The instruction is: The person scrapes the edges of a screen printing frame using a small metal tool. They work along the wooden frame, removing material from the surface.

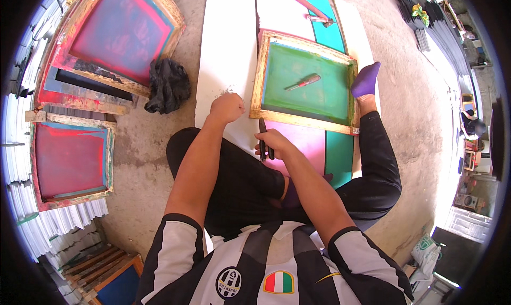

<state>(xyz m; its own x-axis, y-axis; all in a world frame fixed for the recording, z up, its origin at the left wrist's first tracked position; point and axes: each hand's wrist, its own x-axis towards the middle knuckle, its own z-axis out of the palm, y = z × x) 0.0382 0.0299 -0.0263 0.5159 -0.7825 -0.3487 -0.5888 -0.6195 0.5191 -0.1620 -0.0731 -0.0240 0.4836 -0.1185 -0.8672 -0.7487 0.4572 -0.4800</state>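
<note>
Nearest the body, the right hand (274, 141) is wrapped around black-handled pliers (262, 128), their nose reaching toward the near rail of the wooden frame (256, 92); whether they touch it, I cannot tell. If the nose slipped off the wood under a hard pull, it could gouge the rail or jerk toward the legs. The left hand (228, 107) is curled into a fist over the white board (226, 49), well clear of the pliers; anything small inside it is hidden. Just past it lie pale crumbs (230, 88). The frame's green mesh (287, 60) bears a loose screwdriver (308, 80); tilting the frame could roll it, and its tip might snag or pierce the mesh. A purple-socked foot (366, 80) sits beside the right rail, exposed if the frame shifts sideways. Farthest off lies a red-handled tool (308, 6).
</note>
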